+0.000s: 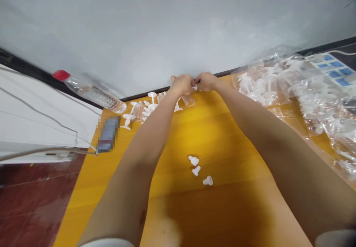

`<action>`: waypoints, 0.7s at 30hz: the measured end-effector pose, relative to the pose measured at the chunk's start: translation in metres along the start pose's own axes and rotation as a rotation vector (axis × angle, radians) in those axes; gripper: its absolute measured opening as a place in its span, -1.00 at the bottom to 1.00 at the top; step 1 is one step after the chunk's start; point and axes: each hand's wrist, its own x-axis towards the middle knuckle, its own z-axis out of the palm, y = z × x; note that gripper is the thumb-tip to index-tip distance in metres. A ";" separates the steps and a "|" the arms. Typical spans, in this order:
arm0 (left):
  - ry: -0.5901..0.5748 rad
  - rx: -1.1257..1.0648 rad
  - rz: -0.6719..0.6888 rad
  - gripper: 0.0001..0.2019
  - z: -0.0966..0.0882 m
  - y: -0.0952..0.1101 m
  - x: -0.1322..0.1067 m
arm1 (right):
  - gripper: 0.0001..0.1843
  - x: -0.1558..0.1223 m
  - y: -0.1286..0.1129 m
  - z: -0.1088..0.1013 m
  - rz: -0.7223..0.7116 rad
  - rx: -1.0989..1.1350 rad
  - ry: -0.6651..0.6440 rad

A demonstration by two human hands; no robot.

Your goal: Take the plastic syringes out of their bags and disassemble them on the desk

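Three little white caps (199,170) lie on the yellow bench (222,128), well behind the hands. Far ahead, the left hand (182,84) and right hand (206,81) meet, both pinching a tiny white piece (195,87). More white parts (139,110) sit just left of the hands, and plastic bags (278,80) lie to the right.

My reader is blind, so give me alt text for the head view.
The left hand and right hand pinch a white part at the far edge of a yellow table. Three white caps lie nearer; a bag of parts sits right, a bottle left.
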 end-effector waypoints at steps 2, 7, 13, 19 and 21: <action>0.003 -0.010 0.028 -0.87 -0.001 0.000 0.002 | -0.55 -0.002 0.000 -0.001 -0.003 -0.010 0.001; -0.051 0.070 0.057 -0.88 0.001 0.000 0.006 | -0.57 -0.003 -0.003 -0.004 -0.005 -0.007 -0.013; -0.003 0.045 0.064 -0.67 -0.010 -0.004 -0.026 | -0.48 -0.004 -0.010 -0.005 0.019 0.021 -0.056; -0.018 0.065 0.070 -0.68 -0.016 -0.007 -0.072 | -0.48 -0.002 -0.019 -0.001 0.072 0.129 -0.096; -0.022 0.029 0.085 -0.63 -0.016 -0.009 -0.076 | -0.46 -0.002 -0.025 -0.002 0.084 0.128 -0.114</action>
